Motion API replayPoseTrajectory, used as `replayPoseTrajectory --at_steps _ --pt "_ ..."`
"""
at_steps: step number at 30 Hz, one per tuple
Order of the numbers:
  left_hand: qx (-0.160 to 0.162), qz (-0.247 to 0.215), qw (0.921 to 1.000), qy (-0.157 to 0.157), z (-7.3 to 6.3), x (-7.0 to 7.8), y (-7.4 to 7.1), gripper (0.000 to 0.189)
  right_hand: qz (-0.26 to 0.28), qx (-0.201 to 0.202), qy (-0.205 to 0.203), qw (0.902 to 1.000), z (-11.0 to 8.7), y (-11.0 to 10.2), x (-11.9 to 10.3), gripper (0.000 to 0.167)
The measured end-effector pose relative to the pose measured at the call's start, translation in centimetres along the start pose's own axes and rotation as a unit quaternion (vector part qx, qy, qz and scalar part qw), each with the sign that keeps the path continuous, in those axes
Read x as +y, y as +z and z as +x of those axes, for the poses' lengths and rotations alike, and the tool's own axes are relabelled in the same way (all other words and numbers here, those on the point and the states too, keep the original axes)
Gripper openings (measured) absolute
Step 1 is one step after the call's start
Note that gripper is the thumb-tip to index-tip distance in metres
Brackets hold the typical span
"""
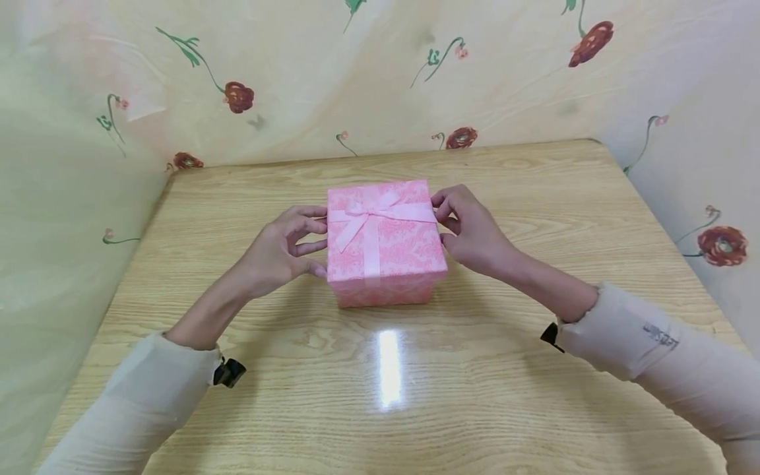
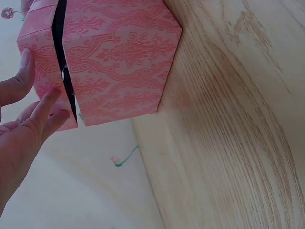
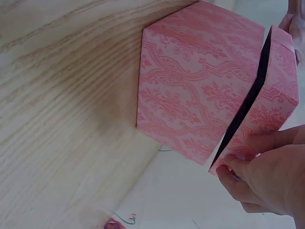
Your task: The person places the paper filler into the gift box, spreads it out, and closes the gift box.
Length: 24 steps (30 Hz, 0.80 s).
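A pink patterned gift box stands on the table, its square lid (image 1: pixel 406 247) tied with a pale pink ribbon bow (image 1: pixel 371 210). My left hand (image 1: pixel 273 254) holds the lid's left side, fingers spread along it. On the opposite side, my right hand (image 1: pixel 477 231) grips the lid with bent fingers. Both wrist views show a dark slit between the lid (image 2: pixel 42 62) and the box body (image 3: pixel 190 81), so the lid sits slightly raised. The body's base rests on the wood. What the box contains is hidden.
The wood-grain table (image 1: pixel 297 402) carries a bright light reflection in front of the box. A pale sheet printed with flowers (image 1: pixel 380 86) hangs behind the table and along both sides. Small black devices (image 1: pixel 228 373) sit at the cuffs of both light sleeves.
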<state>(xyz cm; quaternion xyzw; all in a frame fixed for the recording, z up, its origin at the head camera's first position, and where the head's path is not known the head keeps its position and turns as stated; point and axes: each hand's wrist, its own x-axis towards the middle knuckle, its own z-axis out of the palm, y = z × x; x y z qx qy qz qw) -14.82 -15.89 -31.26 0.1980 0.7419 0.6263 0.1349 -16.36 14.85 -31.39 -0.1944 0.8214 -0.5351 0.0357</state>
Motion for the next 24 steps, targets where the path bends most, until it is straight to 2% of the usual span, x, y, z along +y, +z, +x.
replayPoseTrajectory --at_steps 6,13,24 --pt "-0.007 -0.006 0.9998 -0.020 0.3 -0.5 -0.2 0.047 -0.013 0.000 0.012 0.9998 0.0 0.3 0.6 0.022" --pt "-0.010 -0.008 0.9996 -0.025 0.3 -0.7 -0.3 0.047 -0.011 -0.003 -0.001 0.9999 0.2 0.6 0.9 0.022" --pt "-0.012 -0.035 0.9981 -0.049 0.1 -2.4 0.2 0.046 -0.030 -0.013 0.007 0.9994 0.2 1.3 1.4 0.020"
